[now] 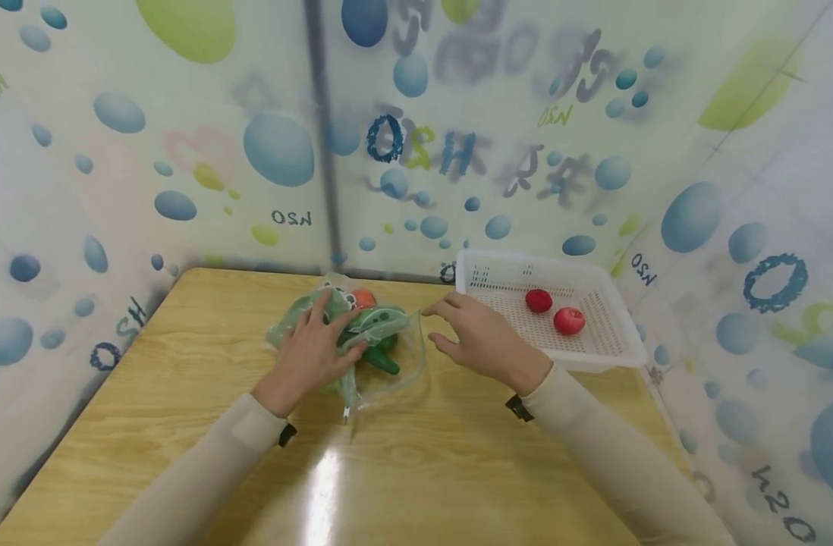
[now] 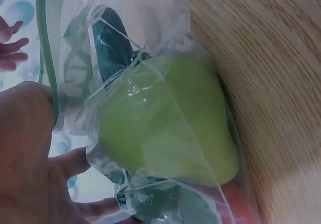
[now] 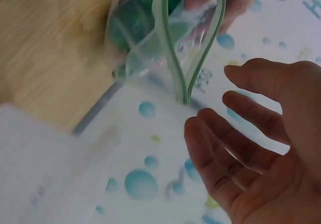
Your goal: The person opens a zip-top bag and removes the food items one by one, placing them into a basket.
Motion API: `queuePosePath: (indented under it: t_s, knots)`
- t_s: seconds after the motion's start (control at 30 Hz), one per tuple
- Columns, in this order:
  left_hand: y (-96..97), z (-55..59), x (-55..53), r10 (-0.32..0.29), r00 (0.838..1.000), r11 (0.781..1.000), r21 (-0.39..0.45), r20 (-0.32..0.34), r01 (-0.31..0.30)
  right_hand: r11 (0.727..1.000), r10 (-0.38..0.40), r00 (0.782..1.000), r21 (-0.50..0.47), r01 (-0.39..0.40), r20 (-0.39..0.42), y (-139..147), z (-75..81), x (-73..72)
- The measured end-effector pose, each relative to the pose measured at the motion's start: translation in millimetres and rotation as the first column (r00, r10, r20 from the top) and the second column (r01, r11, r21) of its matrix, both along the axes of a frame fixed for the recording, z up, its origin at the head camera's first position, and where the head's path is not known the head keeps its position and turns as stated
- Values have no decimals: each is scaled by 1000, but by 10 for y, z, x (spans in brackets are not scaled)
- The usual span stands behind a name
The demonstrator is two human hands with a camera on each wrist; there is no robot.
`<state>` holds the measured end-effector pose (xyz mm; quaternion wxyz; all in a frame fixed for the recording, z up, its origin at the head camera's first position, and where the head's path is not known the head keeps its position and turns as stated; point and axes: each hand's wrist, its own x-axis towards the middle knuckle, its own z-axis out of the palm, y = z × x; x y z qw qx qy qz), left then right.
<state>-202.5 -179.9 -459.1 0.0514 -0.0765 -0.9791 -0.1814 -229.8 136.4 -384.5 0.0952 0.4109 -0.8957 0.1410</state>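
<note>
A clear zip bag (image 1: pixel 406 371) with a green-edged mouth lies on the table. Inside are a dark green cucumber-like piece (image 1: pixel 381 359), a smooth light-green rounded piece (image 2: pixel 165 118) and an orange-red round piece (image 1: pixel 363 298). My left hand (image 1: pixel 314 345) holds the bag near its mouth, thumb on one side of the green edge (image 3: pixel 220 8) and fingers on the other. In the left wrist view its thumb tip is hidden at the edge. My right hand (image 1: pixel 474 334) hovers right of the mouth, fingers loosely bent with nothing between them, fingertips close to the bag's edge.
A white perforated plastic basket (image 1: pixel 611 334) stands at the table's back right, near my right hand. In it lie a red apple (image 1: pixel 570 321) and a darker red round piece (image 1: pixel 539 301). A patterned wall (image 1: pixel 403 212) borders the wooden table (image 1: pixel 205 334) behind.
</note>
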Motion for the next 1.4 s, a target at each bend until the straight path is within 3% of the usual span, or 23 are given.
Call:
queuePosePath:
  t_s: [0.2, 0.4, 0.63, 1.0, 1.4]
  knots:
    - [17, -6, -4, 16, 1000, 1000, -4, 0, -16, 994, 106, 993, -13, -107, -56, -331, -140, 108]
    - [35, -3, -2, 30, 1000, 999, -12, 4, -30, 987, 152, 988, 48, -152, 0, -566, -286, 161]
    - [57, 0, 1, 36, 999, 999, -23, -6, -36, 980, 100, 995, 173, -103, 24, -740, -490, 145]
    - [84, 8, -26, 31, 999, 999, -22, -13, -32, 979, -2, 998, 205, -11, 62, -862, -746, 68]
    - [107, 23, -44, 37, 999, 999, -29, 4, -37, 980, -38, 996, 196, 21, 84, -891, -767, 39]
